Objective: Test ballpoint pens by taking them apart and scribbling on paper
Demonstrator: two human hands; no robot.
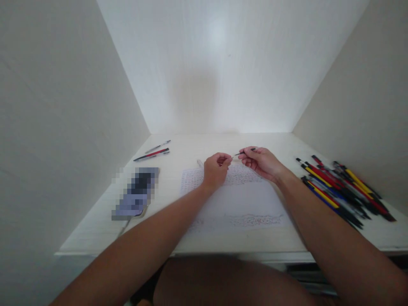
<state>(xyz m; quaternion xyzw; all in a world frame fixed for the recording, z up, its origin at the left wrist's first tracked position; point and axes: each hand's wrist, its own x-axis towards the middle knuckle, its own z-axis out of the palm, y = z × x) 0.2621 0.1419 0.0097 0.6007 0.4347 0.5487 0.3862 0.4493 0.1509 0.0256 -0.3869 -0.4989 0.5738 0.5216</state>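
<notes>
Pointing toward the left hand (216, 171), a slim black pen-like piece (240, 154) is pinched between the right hand's (259, 162) thumb and fingers, above a white, handwritten paper sheet (242, 199). The left thumb and fingers close on a small pale piece (232, 158), too small to identify. Rightward lies a heap of red, yellow, blue and black pens (338, 189); leftward, a pixelated rectangular device (137, 191) lies nearer than a few slim pens (152, 154).

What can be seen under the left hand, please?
Paper with rows of writing spreads beneath the left hand, and a pale, slim item shows beside it. Whatever the hand covers, including part of the writing, cannot be seen.
</notes>
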